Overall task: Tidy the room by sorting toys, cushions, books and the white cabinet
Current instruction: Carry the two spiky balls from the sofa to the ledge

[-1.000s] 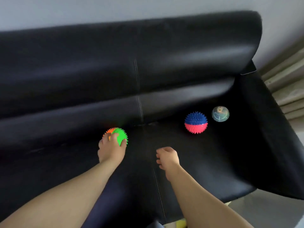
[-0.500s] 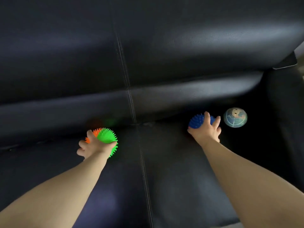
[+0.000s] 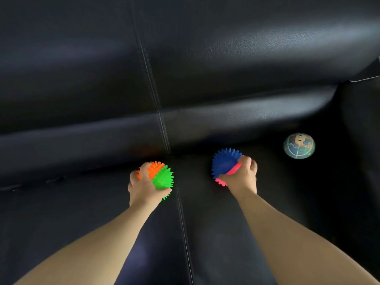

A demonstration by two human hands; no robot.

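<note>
My left hand (image 3: 144, 186) grips an orange and green spiky ball (image 3: 161, 174) just left of the seat seam of the black leather sofa (image 3: 205, 58). A blue and pink spiky ball (image 3: 225, 162) is held in my right hand (image 3: 241, 176), just right of that seam, with fingers curled over its top. Both balls are near the back of the seat. A pale blue-green ball with a cartoon print (image 3: 299, 146) lies alone on the seat at the right, near the sofa arm.
The sofa's backrest rises right behind the balls, and its arm (image 3: 362, 120) closes off the right side. A stitched seam (image 3: 181, 212) divides the two seat cushions between my forearms.
My right hand has closed round the blue and pink ball and drawn it left, away from the printed ball. My left hand still holds the orange and green ball, now nearer the seam.
</note>
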